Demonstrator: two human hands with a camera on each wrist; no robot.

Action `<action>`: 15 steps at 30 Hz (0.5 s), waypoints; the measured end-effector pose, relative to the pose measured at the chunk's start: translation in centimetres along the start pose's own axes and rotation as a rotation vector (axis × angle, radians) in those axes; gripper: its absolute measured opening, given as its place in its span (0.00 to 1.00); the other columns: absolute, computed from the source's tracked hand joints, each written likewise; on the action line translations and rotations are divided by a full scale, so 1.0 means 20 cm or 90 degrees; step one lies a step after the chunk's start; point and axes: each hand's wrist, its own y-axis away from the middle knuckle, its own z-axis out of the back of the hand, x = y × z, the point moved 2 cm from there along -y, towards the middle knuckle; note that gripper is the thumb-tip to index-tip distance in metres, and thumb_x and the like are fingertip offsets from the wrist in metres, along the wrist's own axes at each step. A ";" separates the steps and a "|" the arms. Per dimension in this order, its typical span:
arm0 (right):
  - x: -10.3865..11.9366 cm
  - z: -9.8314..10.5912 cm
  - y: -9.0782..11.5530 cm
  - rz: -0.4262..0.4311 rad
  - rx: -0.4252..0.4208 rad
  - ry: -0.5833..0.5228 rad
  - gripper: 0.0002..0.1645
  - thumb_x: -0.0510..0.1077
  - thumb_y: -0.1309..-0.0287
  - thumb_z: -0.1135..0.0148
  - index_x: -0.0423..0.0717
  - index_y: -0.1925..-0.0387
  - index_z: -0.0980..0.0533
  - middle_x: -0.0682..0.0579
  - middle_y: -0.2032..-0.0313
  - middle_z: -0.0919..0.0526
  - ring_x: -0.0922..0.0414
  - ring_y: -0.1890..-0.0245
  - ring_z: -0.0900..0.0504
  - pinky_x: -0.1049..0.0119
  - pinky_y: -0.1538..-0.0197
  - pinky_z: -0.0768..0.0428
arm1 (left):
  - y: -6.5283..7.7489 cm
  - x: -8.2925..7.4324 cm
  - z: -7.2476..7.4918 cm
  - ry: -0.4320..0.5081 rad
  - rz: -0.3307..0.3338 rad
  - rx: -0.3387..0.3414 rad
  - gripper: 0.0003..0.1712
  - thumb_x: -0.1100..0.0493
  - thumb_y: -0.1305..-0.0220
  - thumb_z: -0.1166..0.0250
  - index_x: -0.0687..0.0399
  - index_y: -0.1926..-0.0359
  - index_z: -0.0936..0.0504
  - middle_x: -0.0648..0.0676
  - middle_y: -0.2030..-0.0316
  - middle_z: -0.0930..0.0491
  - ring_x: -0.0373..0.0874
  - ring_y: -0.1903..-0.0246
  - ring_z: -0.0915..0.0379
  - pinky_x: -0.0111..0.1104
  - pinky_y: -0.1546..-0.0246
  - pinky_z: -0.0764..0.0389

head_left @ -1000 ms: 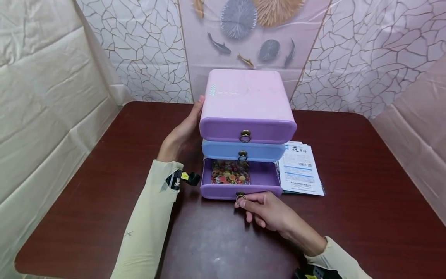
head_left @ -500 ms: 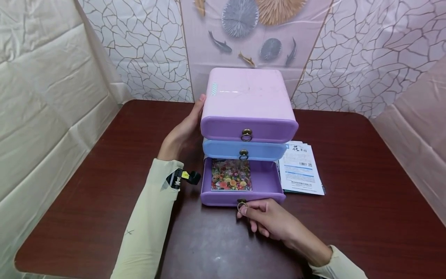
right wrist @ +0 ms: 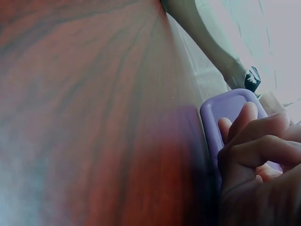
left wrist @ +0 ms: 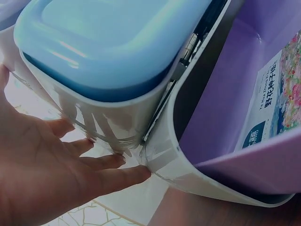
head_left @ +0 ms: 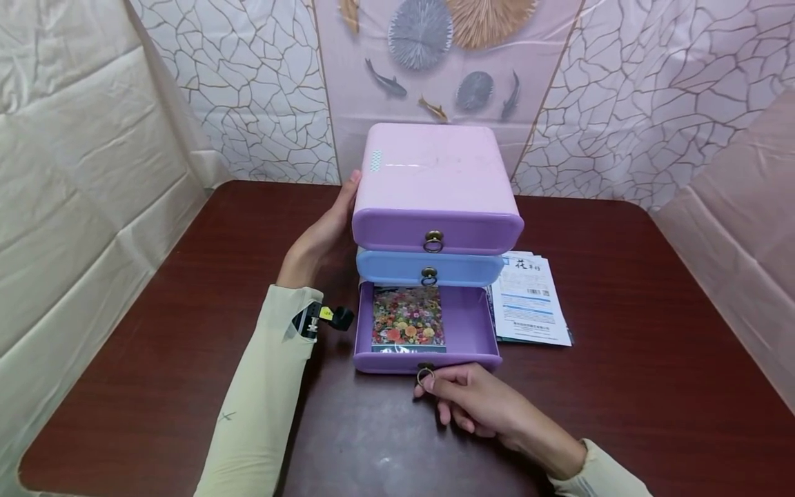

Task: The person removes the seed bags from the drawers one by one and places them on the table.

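Observation:
A small drawer cabinet (head_left: pixel 437 166) with a pink top stands on the table. Its bottom purple drawer (head_left: pixel 468 321) is pulled out, while the blue drawer (head_left: pixel 397 268) and the top purple drawer (head_left: pixel 391 231) are closed. A flower-printed seed packet (head_left: pixel 406 317) lies in the left part of the bottom drawer. My right hand (head_left: pixel 481 400) pinches the brass ring pull (head_left: pixel 425 377) on that drawer's front. My left hand (left wrist: pixel 51 165) rests with spread, straight fingers against the cabinet's left side, fingertips on the white shell (left wrist: pixel 108 122).
A stack of printed papers (head_left: pixel 531 304) lies just right of the cabinet on the dark red table (head_left: pixel 621 345). Patterned cloth (head_left: pixel 248 90) hangs behind, and a pale curtain (head_left: pixel 81 207) borders the left side. A wrist camera (head_left: pixel 323 317) sits on the left sleeve.
My right hand has drawn the bottom drawer further out toward me, and more of the seed packet shows. My left hand keeps its place on the cabinet's side.

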 end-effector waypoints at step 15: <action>0.01 0.03 0.06 -0.021 -0.001 0.032 0.19 0.48 0.21 0.46 0.36 0.48 0.19 0.54 0.74 0.18 0.68 0.88 0.38 0.74 0.88 0.42 | 0.00 -0.01 0.01 -0.017 -0.008 0.001 0.47 0.19 0.27 0.61 0.35 0.18 0.49 0.55 0.27 0.37 0.50 0.30 0.37 0.53 0.25 0.43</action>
